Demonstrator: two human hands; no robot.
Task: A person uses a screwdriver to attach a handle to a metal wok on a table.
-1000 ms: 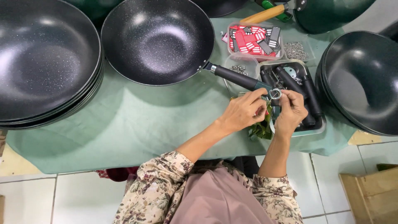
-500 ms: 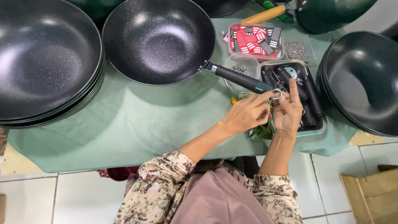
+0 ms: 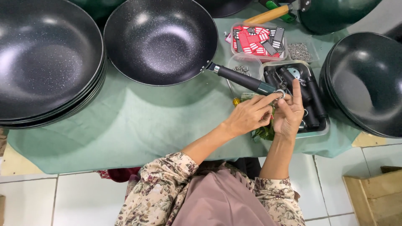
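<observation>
Both hands meet at the tip of the pan handle [image 3: 245,80], near the right end of the green-covered table [image 3: 138,121]. Left hand [image 3: 250,114] has thumb and forefinger pinched on a small metal ring [image 3: 279,93] at the handle's end; the other fingers are curled loosely. Right hand [image 3: 289,113] has its index finger straight up beside the ring while the thumb presses in from the side, so it looks to be steadying or pushing the ring rather than gripping it fully; whether it truly holds anything, cannot tell. The speckled dark wok [image 3: 161,39] sits at the back middle of the table, handle pointing right and toward the person. Stacked dark pans [image 3: 44,62] take the left end, another dark pan stack [image 3: 364,79] the right end. Metal tray of black handles [image 3: 312,100] lies directly under the right hand, a clear tub of red and black tags [image 3: 257,39] behind it, a small tub of screws [image 3: 299,51] beside that, and a wooden-handled green pan [image 3: 331,12] at the back right corner. Judgement: to do it well, keep the handle tip still, ring squared to its hole, turn with fingertips only, wok flat on the cloth so it doesn't roll.
</observation>
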